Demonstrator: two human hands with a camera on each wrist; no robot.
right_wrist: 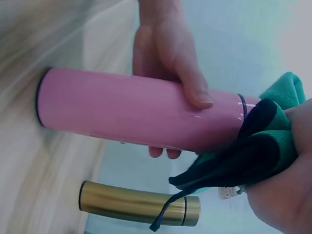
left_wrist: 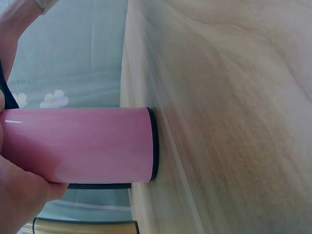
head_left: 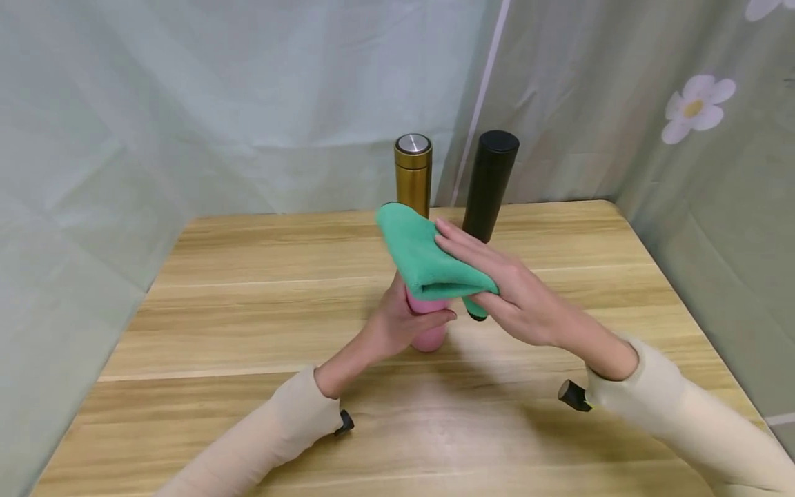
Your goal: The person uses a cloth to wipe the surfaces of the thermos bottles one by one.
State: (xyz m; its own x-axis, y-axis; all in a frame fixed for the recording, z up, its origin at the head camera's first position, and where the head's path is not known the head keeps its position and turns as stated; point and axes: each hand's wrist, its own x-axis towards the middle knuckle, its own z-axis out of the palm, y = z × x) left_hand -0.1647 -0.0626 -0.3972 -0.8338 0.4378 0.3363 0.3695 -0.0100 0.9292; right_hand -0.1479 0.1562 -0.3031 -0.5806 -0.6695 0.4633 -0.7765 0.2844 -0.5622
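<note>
A pink thermos bottle [right_wrist: 117,107] stands upright near the middle of the wooden table, its dark base ring close to the tabletop. My left hand [head_left: 397,317] grips its upper body, thumb across the near side and fingers wrapped round behind. Over the bottle's top lies a folded green cloth [head_left: 416,248] with a dark lining and trim, hiding most of the lid in the head view. My right hand [head_left: 522,297] holds this cloth, long fingers flat on top and thumb underneath. In the right wrist view the cloth [right_wrist: 280,141] bunches against the lid end.
Behind the pink bottle stands a gold bottle [head_left: 413,179] with a silver-topped lid. To its right is a black bottle [head_left: 491,186], partly covered by the right hand. Pale curtains [head_left: 279,103] with flower prints hang around the table [head_left: 248,317].
</note>
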